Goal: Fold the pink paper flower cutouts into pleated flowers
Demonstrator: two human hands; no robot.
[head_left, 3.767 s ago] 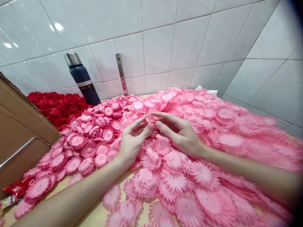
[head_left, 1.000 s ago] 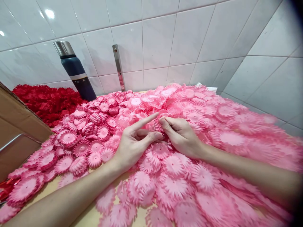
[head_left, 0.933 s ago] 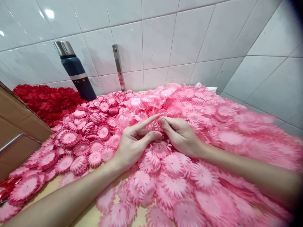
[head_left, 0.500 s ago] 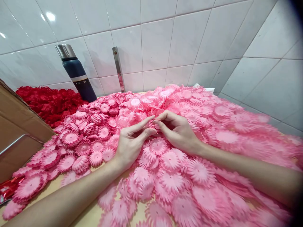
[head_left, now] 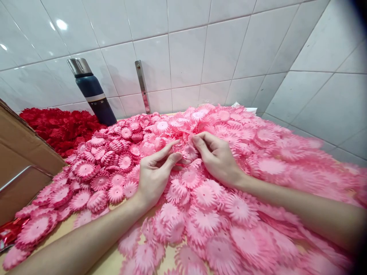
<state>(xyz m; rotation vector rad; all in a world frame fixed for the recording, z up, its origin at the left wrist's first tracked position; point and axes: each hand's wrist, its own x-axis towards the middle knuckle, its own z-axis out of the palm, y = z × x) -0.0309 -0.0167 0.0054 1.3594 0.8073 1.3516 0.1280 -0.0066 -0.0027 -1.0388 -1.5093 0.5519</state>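
Observation:
Pink fringed petal discs (head_left: 206, 194) are heaped over the yellow tabletop (head_left: 110, 255). My right hand (head_left: 219, 156) is over the middle of the heap, thumb and index finger pinched on a thin pink petal piece (head_left: 189, 151) that hangs at its fingertips. Just left of that piece, my left hand (head_left: 157, 172) has its thumb and index finger a little apart; its other fingers are partly hidden behind the thumb, and nothing shows clearly between them. Smaller, darker-edged pink flowers (head_left: 86, 169) lie to the left of my left hand.
A dark blue bottle (head_left: 93, 89) with a steel cap stands at the back left, beside a pile of red petals (head_left: 57, 128). A cardboard box (head_left: 24, 160) borders the left side, with a red wrapper (head_left: 11, 233) below. White tiled walls rise behind and at right.
My hands, which met at the fingertips, have moved apart. The left has shifted slightly left, and a pink petal piece now shows at the right fingertips. The view has shifted slightly.

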